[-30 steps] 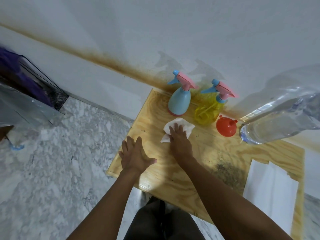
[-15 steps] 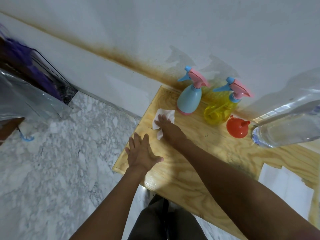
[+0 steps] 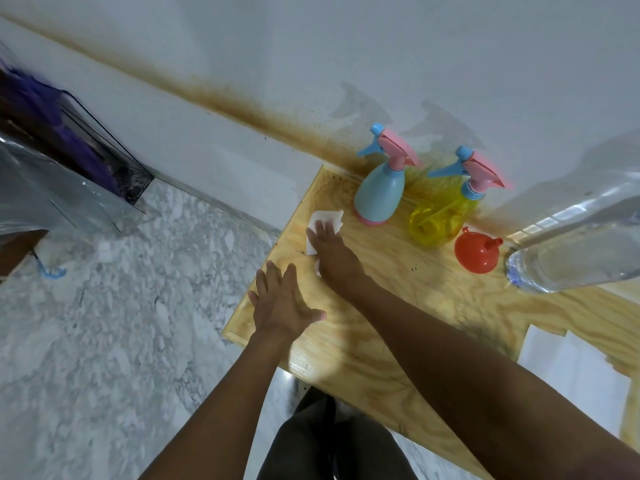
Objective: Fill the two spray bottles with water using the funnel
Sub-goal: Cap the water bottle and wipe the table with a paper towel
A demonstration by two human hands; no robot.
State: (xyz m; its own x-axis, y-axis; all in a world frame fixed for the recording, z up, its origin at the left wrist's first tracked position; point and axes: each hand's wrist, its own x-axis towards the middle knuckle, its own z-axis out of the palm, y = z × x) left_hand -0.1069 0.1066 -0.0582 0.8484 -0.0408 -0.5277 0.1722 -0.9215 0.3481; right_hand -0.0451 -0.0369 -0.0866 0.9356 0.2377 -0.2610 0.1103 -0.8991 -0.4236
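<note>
A blue spray bottle point(image 3: 380, 192) and a yellow spray bottle point(image 3: 440, 216), both with pink trigger heads, stand at the back of the wooden table point(image 3: 398, 323) by the wall. A red funnel point(image 3: 476, 251) lies mouth-down to the right of the yellow bottle. A large clear water bottle point(image 3: 581, 247) stands at the right. My right hand point(image 3: 329, 247) presses a white paper tissue point(image 3: 323, 223) flat on the table, left of the blue bottle. My left hand point(image 3: 280, 303) rests flat, fingers spread, near the table's left edge.
White paper sheets point(image 3: 575, 368) lie at the table's right front. A marble floor point(image 3: 104, 323) spreads to the left, with a clear plastic bag point(image 3: 52, 192) and a dark frame by the wall. A brown stain runs along the wall base.
My right hand has slid the tissue leftward across the table, from in front of the bottles toward the left edge. My left hand has stayed put.
</note>
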